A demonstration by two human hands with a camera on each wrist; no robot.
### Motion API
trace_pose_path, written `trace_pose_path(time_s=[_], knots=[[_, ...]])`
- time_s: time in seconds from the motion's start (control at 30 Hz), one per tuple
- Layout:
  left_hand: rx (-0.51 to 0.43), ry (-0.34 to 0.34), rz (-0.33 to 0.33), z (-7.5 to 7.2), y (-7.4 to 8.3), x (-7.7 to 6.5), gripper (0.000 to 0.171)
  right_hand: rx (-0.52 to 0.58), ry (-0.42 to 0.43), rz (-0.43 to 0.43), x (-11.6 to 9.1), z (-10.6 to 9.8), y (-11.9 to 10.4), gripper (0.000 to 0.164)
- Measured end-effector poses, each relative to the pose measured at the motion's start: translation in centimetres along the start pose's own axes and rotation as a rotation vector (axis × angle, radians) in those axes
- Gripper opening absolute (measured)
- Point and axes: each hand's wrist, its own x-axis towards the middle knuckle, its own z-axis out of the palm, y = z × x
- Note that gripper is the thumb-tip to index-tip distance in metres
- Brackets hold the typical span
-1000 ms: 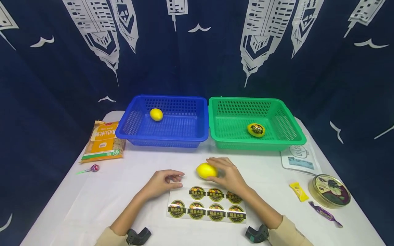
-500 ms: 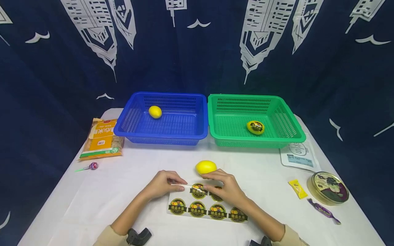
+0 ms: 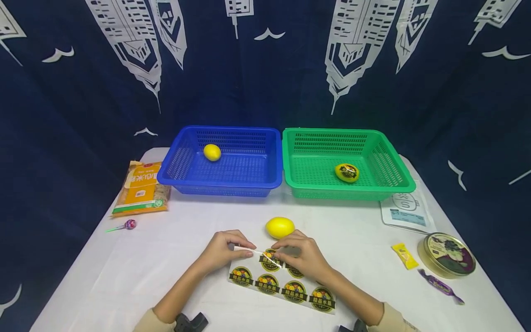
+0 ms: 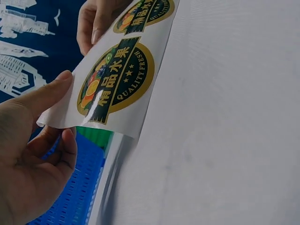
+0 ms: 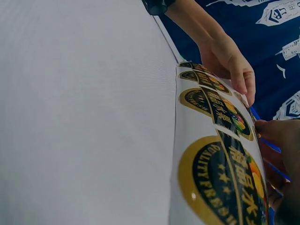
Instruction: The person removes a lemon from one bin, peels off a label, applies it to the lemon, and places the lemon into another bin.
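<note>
A clear-backed sheet of round black-and-gold stickers (image 3: 254,273) is tilted up off the white table along its far edge. My left hand (image 3: 226,251) pinches its far left corner, thumb on top and fingers beneath, as the left wrist view shows. Farther along the same edge, my right hand (image 3: 304,254) grips the sheet, thumb on the printed face and fingers behind. A sticker (image 4: 116,82) with fruit and "QUALITY FRESH" faces up near the left thumb. Just beyond the right fingertips lies a plain yellow lemon (image 3: 280,228).
At the back, a blue basket (image 3: 220,189) holds a plain lemon (image 3: 212,152); the green basket (image 3: 350,189) holds a stickered one (image 3: 347,173). An orange food bag (image 3: 141,189) and lollipop (image 3: 129,224) lie left. Right are a white pouch (image 3: 406,212), round tin (image 3: 448,255) and wrapped candies (image 3: 404,256).
My right hand has let go of the lemon, moved nearer and taken the sheet's far edge. My left hand has taken the corner. The sheet's far edge has risen and the sheet has turned slightly.
</note>
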Motion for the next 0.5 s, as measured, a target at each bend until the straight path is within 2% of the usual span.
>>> trace_pose_path(time_s=[0.07,0.1,0.2,0.37,0.5], knots=[[0.019,0.007,-0.003,0.1,0.0,0.0,0.014,0.032,0.021,-0.015,0.3,-0.3,-0.9,0.017],[0.027,0.01,-0.003,0.3,-0.5,0.0,0.014,0.047,0.03,-0.024,0.4,-0.4,-1.4,0.018],[0.052,0.018,0.002,0.3,-0.8,0.0,0.013,0.091,0.032,-0.023,0.3,-0.4,-1.2,0.017],[0.141,0.007,0.006,0.1,-1.5,-0.2,0.014,0.188,0.004,0.061,0.1,-0.9,-1.4,0.013],[0.228,0.008,0.008,-0.5,-1.4,0.0,0.025,0.259,0.015,0.142,-0.1,-2.2,-1.4,0.011]])
